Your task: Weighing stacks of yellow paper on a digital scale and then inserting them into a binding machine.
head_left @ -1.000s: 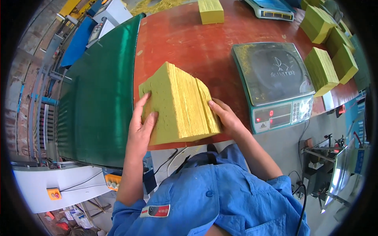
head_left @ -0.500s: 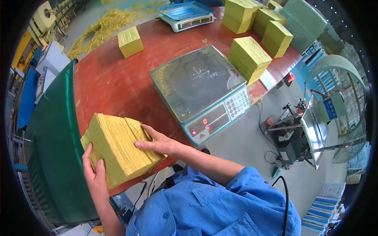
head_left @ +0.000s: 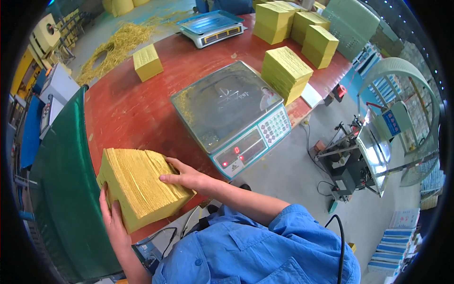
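Note:
A thick stack of yellow paper sheets (head_left: 144, 182) sits at the near left corner of the red table, its layered edges facing up. My left hand (head_left: 112, 213) presses against the stack's near-left face, fingers and thumb spread along it. Over the opposite side, my right hand (head_left: 185, 177) grips the stack's edge, thumb on the layered top and fingers beyond it. Between them the two hands hold the block. To the right lies a digital weighing scale (head_left: 227, 109) with a dark, dusty flat pan and a lit red display; nothing rests on the pan.
Yellow paper stacks (head_left: 286, 73) stand at the far right of the red table (head_left: 127, 109). One small stack (head_left: 147, 63) is far left. A second scale (head_left: 211, 28) with a blue tray stands at the back. Green covering (head_left: 61, 189) hangs at left; a metal-framed machine (head_left: 354, 165) stands right.
The view has shifted a little, so the table and scale appear slightly left and lower. Both hands stay on the paper stack, which has turned slightly.

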Demonstrator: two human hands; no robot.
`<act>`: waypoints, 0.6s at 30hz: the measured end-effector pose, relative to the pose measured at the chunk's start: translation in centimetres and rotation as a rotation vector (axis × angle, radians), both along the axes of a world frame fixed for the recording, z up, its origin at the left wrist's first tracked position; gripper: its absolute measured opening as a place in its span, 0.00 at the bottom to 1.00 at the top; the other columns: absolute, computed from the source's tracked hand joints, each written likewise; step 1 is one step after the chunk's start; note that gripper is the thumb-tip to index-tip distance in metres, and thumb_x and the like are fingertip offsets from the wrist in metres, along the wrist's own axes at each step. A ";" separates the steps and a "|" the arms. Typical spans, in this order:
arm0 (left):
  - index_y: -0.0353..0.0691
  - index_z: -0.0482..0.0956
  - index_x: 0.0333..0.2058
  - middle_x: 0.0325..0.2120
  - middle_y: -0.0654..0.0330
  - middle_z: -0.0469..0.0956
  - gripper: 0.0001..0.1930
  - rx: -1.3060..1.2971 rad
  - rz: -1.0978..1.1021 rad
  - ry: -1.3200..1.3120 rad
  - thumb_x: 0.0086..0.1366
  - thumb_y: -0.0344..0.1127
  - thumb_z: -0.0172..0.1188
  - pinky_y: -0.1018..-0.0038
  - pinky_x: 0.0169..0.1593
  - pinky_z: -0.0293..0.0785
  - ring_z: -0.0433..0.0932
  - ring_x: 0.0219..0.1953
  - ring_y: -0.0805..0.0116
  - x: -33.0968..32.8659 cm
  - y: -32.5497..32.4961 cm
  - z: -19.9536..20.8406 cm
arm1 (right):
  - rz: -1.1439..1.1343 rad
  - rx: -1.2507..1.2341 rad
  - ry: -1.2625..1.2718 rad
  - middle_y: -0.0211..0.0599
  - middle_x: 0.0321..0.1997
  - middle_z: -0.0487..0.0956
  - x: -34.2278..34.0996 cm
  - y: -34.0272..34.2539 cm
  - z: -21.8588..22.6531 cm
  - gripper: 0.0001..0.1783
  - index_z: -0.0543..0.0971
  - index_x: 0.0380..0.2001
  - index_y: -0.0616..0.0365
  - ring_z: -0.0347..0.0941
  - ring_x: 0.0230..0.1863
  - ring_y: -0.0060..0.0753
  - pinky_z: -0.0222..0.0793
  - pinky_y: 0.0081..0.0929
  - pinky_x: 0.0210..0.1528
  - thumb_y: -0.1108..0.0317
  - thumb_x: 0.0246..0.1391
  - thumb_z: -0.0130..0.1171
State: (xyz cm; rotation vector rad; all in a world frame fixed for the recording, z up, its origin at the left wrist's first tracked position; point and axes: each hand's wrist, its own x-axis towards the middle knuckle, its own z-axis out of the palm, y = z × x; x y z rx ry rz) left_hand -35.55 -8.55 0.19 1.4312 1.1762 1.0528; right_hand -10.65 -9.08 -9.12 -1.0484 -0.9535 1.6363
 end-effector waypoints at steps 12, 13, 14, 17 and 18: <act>0.38 0.56 0.68 0.67 0.54 0.55 0.26 -0.031 -0.001 -0.110 0.76 0.42 0.44 0.68 0.68 0.52 0.57 0.67 0.62 2.1 -1.0 1.1 | -0.171 -0.007 -0.125 0.55 0.66 0.65 -1.3 0.3 -1.4 0.49 0.55 0.69 0.59 0.60 0.68 0.45 0.55 0.35 0.69 0.53 0.51 0.67; 0.38 0.56 0.68 0.67 0.53 0.55 0.26 -0.004 0.010 -0.045 0.76 0.43 0.42 0.66 0.68 0.53 0.57 0.67 0.61 2.9 -1.9 2.5 | -0.170 -0.006 -0.159 0.55 0.66 0.65 -1.1 0.0 -0.8 0.50 0.55 0.69 0.58 0.61 0.68 0.45 0.56 0.35 0.68 0.52 0.50 0.68; 0.38 0.56 0.67 0.67 0.51 0.55 0.26 0.027 0.029 0.025 0.76 0.43 0.41 0.64 0.68 0.55 0.58 0.67 0.59 3.0 -2.9 3.5 | -0.162 -0.006 -0.186 0.56 0.66 0.66 -1.3 -0.4 0.1 0.51 0.55 0.70 0.57 0.61 0.67 0.46 0.57 0.35 0.68 0.51 0.49 0.68; 0.37 0.58 0.66 0.68 0.49 0.54 0.25 0.284 -0.016 0.178 0.76 0.43 0.39 0.60 0.66 0.59 0.58 0.68 0.57 1.4 -4.8 3.0 | -0.162 0.095 -0.208 0.56 0.65 0.66 -1.0 -1.9 2.3 0.52 0.53 0.70 0.56 0.62 0.67 0.48 0.57 0.35 0.68 0.48 0.48 0.67; 0.38 0.56 0.67 0.67 0.48 0.55 0.26 0.699 -0.034 0.784 0.75 0.42 0.41 0.59 0.64 0.63 0.61 0.66 0.56 0.6 -5.9 4.7 | -0.127 0.134 -0.157 0.56 0.66 0.66 -0.8 -2.7 4.0 0.52 0.53 0.70 0.57 0.61 0.67 0.47 0.57 0.35 0.68 0.50 0.48 0.67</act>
